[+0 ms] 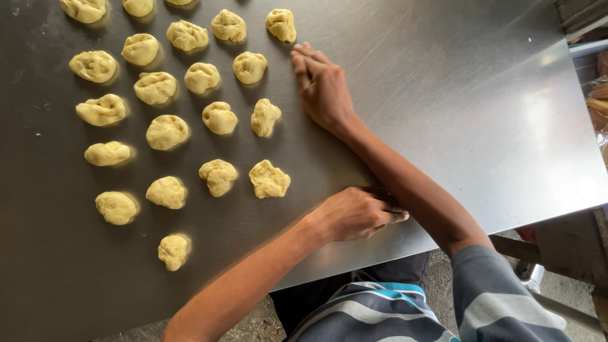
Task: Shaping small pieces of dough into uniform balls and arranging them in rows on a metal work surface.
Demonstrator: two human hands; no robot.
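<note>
Several pale yellow dough lumps [218, 118] lie in loose rows on the left half of a steel table [456, 107]. My right hand [322, 85] lies flat on the steel, fingers stretched out and holding nothing. Its edge is just right of the lumps, closest to one irregular piece [265, 117] and the top-row piece [281, 25]. My left hand [356, 214] rests near the table's front edge with the fingers curled in. It touches my right forearm, and nothing shows inside it. The nearest lump to it [269, 179] sits a little to its left.
The table's front edge [380, 253] runs diagonally across the lower right, with my striped shirt [380, 310] and the ground below it. A frame and packaged goods [598, 101] stand past the right edge. A single lump [173, 251] sits apart at the front.
</note>
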